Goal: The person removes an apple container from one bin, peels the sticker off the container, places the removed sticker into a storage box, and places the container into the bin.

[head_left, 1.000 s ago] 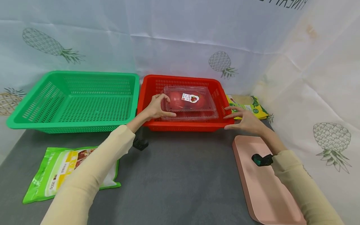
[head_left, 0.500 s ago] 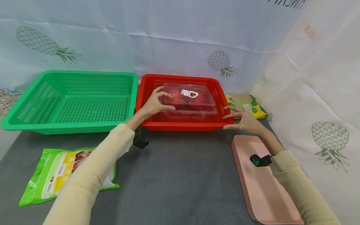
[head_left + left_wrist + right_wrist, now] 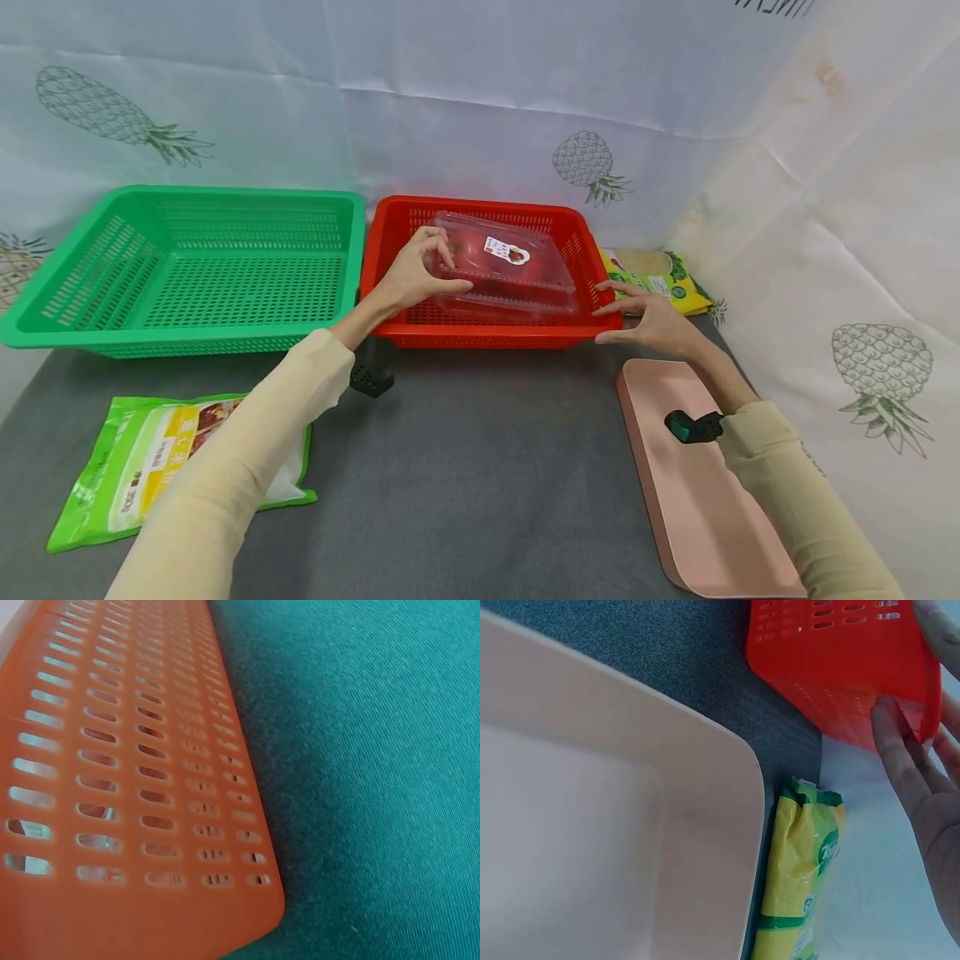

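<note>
A clear lidded plastic box of round red fruit, which look like tomatoes, sits tilted inside the red basket. With its thumb low and fingers on top, my left hand pinches the box's left end. My right hand holds the basket's right front corner by the rim. From the right wrist, fingers show against the outside of that red wall. The left wrist view has only the basket's slotted side and dark cloth; the left hand is out of its sight.
A green basket stands left of the red one. A green-and-white food bag lies front left, partly under the left sleeve. At right are a pink bin and a yellow packet. A printed curtain hangs behind.
The left hand has lifted the fruit box slightly, and the box has turned a little, its left end moving back and up. The right hand stays at the basket's corner.
</note>
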The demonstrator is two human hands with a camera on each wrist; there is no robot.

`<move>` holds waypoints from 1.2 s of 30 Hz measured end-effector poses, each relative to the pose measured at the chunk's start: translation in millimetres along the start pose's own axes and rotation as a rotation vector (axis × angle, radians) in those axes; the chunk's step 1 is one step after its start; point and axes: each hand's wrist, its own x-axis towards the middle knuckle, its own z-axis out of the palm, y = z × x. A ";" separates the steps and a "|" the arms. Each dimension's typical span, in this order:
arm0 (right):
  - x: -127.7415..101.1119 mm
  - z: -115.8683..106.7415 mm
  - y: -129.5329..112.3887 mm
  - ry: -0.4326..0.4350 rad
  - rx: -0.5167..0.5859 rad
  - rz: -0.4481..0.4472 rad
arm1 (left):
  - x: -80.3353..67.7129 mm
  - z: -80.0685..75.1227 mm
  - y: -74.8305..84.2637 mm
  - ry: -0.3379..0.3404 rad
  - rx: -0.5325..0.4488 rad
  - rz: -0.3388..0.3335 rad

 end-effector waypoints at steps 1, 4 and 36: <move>0.4 0.0 0.1 0.000 -0.003 -0.002 | -0.4 -0.5 0.1 0.010 -0.006 0.010; 1.6 -0.3 -0.9 0.000 -0.016 -0.010 | -2.1 -2.7 1.7 0.038 -0.031 0.026; 0.1 -1.7 -7.0 0.008 -0.142 -0.004 | -59.0 -42.1 47.3 0.119 -0.140 0.197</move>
